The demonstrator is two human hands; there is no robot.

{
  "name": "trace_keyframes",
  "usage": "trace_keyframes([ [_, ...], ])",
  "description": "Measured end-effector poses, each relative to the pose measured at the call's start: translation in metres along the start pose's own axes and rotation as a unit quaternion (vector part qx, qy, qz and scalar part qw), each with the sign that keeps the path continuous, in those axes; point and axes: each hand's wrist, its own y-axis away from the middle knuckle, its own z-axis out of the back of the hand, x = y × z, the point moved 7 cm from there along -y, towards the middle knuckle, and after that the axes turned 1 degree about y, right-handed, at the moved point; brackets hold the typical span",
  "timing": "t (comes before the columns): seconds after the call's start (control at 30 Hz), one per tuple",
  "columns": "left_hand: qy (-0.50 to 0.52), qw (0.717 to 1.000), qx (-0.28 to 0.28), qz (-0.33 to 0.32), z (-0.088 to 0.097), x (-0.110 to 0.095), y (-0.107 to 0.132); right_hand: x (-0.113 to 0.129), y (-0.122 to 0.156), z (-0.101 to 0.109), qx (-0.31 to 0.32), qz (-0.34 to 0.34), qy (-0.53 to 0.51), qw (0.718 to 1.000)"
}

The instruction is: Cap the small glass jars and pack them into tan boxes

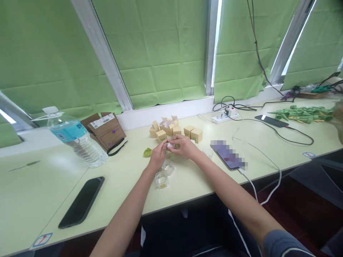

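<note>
My left hand and my right hand meet over the pale green table, both pinching a small white object between their fingertips. Just below them stand two small clear containers, one with something yellowish inside. Several small tan cardboard boxes are clustered right behind my hands, some with flaps open. A small green piece lies to the left of my left hand.
A water bottle lies at the left beside brown cardboard packets. A black phone rests near the front edge. Another phone on a white cable sits right. A power strip, third phone and green cones are far right.
</note>
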Motion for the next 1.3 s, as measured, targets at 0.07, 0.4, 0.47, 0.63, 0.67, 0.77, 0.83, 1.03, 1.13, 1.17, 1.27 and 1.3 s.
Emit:
trace_keyframes([
  [0.07,-0.004,1.0,0.006,0.001,-0.001,0.0,0.0,0.0,0.0,-0.001,0.004,0.004,0.005,1.0],
  [0.4,-0.001,1.0,0.004,-0.004,0.001,-0.007,-0.003,0.01,-0.002,0.006,0.017,-0.018,0.044,0.999],
  [0.47,0.009,1.0,0.005,0.0,0.002,-0.007,-0.002,0.01,-0.002,0.006,0.016,-0.02,0.052,0.998],
  [0.63,0.034,0.999,-0.01,-0.011,0.007,-0.011,-0.002,0.005,-0.002,0.005,0.015,-0.012,0.046,0.999],
  [0.67,0.037,0.999,-0.009,-0.013,0.008,-0.012,-0.002,0.003,-0.001,0.005,0.013,-0.013,0.045,0.999],
  [0.77,0.036,0.999,-0.003,-0.022,0.008,-0.013,-0.002,-0.002,-0.001,0.007,0.003,-0.027,0.029,0.999],
  [0.83,0.029,0.999,-0.006,-0.035,0.008,-0.013,-0.002,-0.005,-0.001,0.009,-0.002,-0.04,0.014,0.999],
  [1.03,-0.003,0.997,-0.016,-0.074,0.007,-0.013,-0.001,-0.007,0.0,0.009,-0.003,-0.068,-0.02,0.997],
  [1.13,-0.012,0.996,-0.02,-0.084,0.007,-0.012,-0.001,-0.007,0.001,0.007,0.004,-0.076,-0.039,0.996],
  [1.17,-0.013,0.996,-0.021,-0.087,0.007,-0.013,-0.001,-0.007,0.002,0.006,0.007,-0.078,-0.044,0.996],
  [1.27,-0.02,0.995,-0.025,-0.097,0.008,-0.015,-0.001,-0.007,0.002,0.005,0.02,-0.082,-0.047,0.995],
  [1.3,-0.024,0.994,-0.028,-0.101,0.009,-0.016,-0.001,-0.007,0.002,0.005,0.025,-0.084,-0.044,0.995],
])
